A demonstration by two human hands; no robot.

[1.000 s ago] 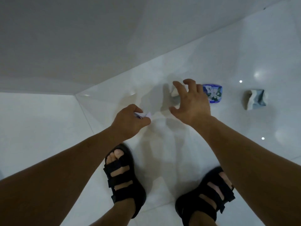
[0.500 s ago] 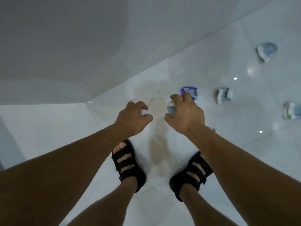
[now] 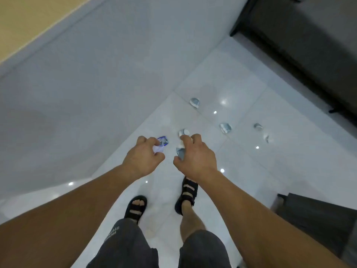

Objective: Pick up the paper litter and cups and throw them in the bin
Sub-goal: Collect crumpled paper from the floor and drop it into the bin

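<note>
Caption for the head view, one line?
Left hand and right hand each grip crumpled litter over a tiled floor strewn with more scraps.

Glossy white tiled floor (image 3: 241,93) meets pale wall (image 3: 87,84); dark furniture (image 3: 299,45) beyond.

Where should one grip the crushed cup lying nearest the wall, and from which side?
Likely pinch the crushed cup across its flattened sides from above, coming from the open floor side: it lies squashed low on the floor, with the wall close behind.
</note>
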